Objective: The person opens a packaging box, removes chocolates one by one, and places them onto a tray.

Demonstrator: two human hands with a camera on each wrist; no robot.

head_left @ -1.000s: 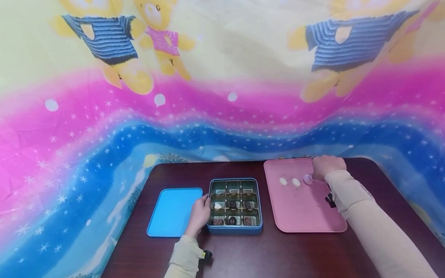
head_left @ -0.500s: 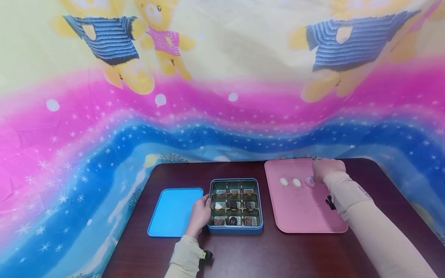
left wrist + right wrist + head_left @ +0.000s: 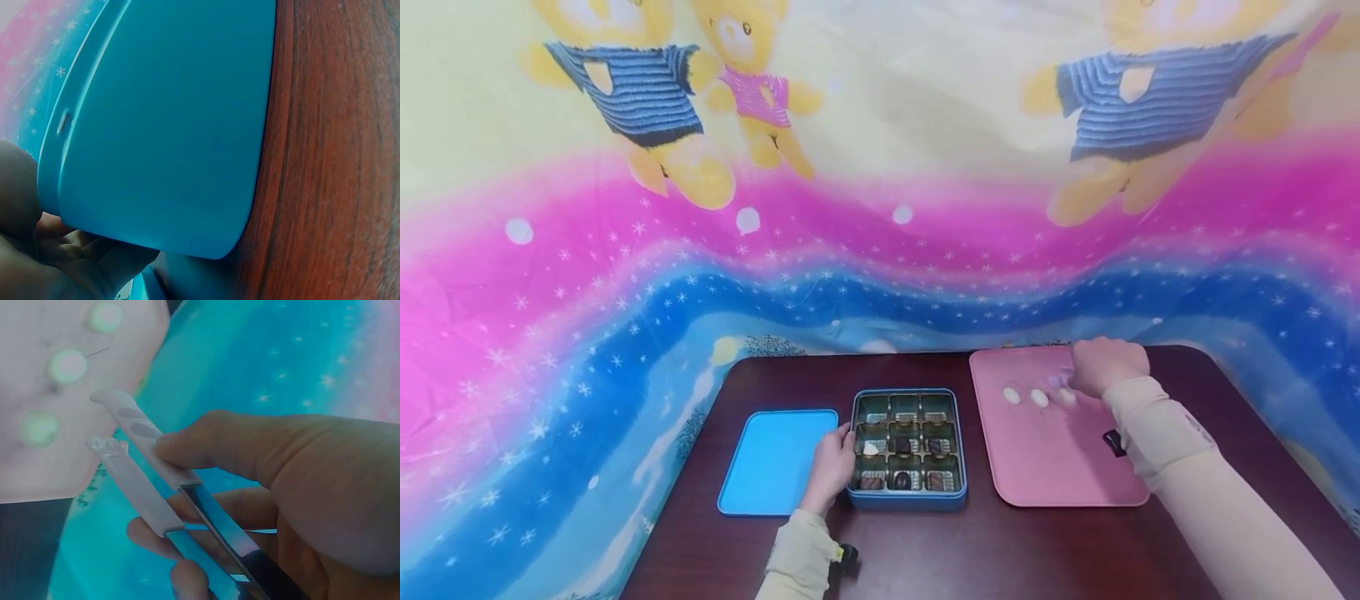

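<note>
My left hand (image 3: 831, 467) holds the left side of a blue tin (image 3: 906, 500). In the left wrist view, the thumb lies by the rim and the fingers are against the tin wall (image 3: 156, 137). The tin's divided tray bears dark chocolates (image 3: 902, 480) and one white piece (image 3: 871, 447); its back row holds nothing. Over the pink tray (image 3: 1052, 467), my right hand (image 3: 1108, 364) grips tongs (image 3: 140, 490) with pale, paw-shaped tips. Their tips stand apart with nothing between them, beside three white round pieces (image 3: 67, 365) lying in a row.
A blue lid (image 3: 775, 462) lies left of the tin, partly behind the left hand. The dark wooden table (image 3: 917, 550) ends at the back against a patterned cloth (image 3: 865, 250) with printed bears. The pink tray is near the table's back edge.
The tong tips have risen slightly off the rightmost white piece, which now shows on the pink tray. My left hand stays on the tin. The head view has shifted slightly.
</note>
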